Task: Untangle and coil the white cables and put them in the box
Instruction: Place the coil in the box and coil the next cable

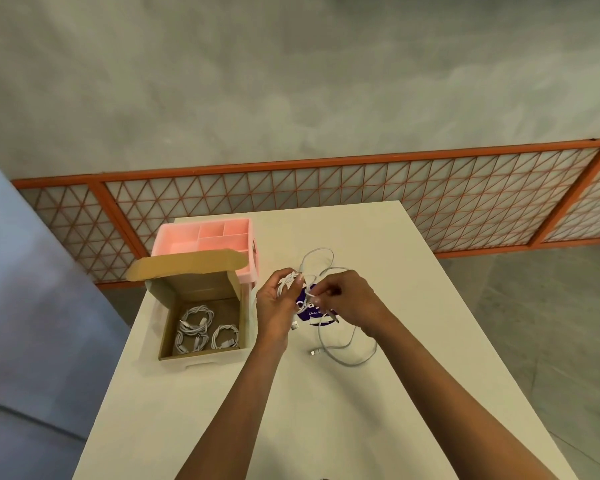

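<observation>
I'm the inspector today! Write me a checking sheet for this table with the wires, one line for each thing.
Surface: white table, plain top.
Job's things: open cardboard box at the table's left edge, coiled cables inside.
Clutter: pink organizer behind the box; purple round label under the hands.
Grippers: left hand grips a part-wound coil; right hand pinches the loose cable.
Cables: loose cable trails across the table, one plug end free.
Surroundings: orange lattice railing, grey floor, blue surface at left.
</observation>
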The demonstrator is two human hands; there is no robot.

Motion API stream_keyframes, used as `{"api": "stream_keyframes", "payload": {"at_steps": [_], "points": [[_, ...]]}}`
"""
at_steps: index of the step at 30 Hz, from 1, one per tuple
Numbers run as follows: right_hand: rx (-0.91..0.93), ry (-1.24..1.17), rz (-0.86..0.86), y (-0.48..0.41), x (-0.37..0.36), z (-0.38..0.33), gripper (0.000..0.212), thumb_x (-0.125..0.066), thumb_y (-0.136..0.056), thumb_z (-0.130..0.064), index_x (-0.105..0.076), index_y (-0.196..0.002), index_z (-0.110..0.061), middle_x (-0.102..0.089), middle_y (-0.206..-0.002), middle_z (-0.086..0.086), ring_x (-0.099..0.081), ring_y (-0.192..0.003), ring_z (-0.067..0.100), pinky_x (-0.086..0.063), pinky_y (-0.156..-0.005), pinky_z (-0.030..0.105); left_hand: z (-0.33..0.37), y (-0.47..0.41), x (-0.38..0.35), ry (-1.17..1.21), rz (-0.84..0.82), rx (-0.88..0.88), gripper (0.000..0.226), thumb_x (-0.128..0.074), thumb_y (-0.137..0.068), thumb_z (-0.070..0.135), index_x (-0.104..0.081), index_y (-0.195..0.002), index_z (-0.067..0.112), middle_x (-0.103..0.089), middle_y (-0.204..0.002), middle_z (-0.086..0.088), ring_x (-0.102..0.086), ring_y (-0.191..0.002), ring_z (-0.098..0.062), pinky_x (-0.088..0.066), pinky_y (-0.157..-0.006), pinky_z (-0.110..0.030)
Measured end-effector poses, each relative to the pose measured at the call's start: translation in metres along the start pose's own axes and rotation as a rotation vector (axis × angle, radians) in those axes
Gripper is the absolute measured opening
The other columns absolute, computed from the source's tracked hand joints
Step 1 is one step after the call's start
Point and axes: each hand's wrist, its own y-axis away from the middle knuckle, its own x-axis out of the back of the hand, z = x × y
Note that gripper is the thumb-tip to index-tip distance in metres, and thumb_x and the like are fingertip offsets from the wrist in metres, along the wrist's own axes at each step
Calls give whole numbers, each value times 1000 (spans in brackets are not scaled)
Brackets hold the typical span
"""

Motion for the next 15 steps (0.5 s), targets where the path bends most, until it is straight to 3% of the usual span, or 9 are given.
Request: {"api": "stream_keyframes", "payload": {"at_steps": [4, 7, 9, 12, 15], "points": [[55, -32, -83, 2, 1, -2, 17, -62, -89, -5, -75, -99, -10, -62, -77, -5, -51, -67, 4, -37, -60, 16, -6, -3, 5, -98, 40, -58, 11, -67, -88, 18, -65, -97, 22, -68, -90, -1, -64, -75, -12, -48, -52, -17], [102, -67, -92, 4, 1, -2, 19, -60, -91, -6, -75, -99, -14, -56, -83, -3, -50, -70, 5, -37, -61, 14, -11, -4, 8, -177, -1, -160, 10, -67, -88, 15, -65, -91, 24, -69, -84, 3, -65, -79, -15, -50, -65, -20], [123, -103, -89, 4, 4, -1, 20, -60, -91, -7, -75, -92, -20, -54, -83, -3, -51, -73, 7, -37, -62, 13, -13, -2, 10, -218, -15, -192, 15, -67, -87, 11, -65, -89, 25, -67, -80, 8, -64, -76, -7, -48, -66, -17], [129, -184, -96, 4, 11, 4, 22, -60, -91, -7, -75, -85, -23, -57, -92, 5, -54, -81, 11, -41, -66, 15, -14, 0, 14, -191, -2, -170, 11, -65, -88, 7, -63, -96, 15, -65, -85, 4, -61, -71, 6, -46, -62, -8], [79, -289, -94, 3, 17, 11, 20, -59, -91, -5, -75, -87, -16, -59, -95, 7, -56, -83, 14, -45, -67, 18, -11, 0, 15, -64, 13, -114, 13, -64, -88, 5, -62, -100, 10, -64, -89, 0, -62, -69, 6, -47, -59, -10]]}}
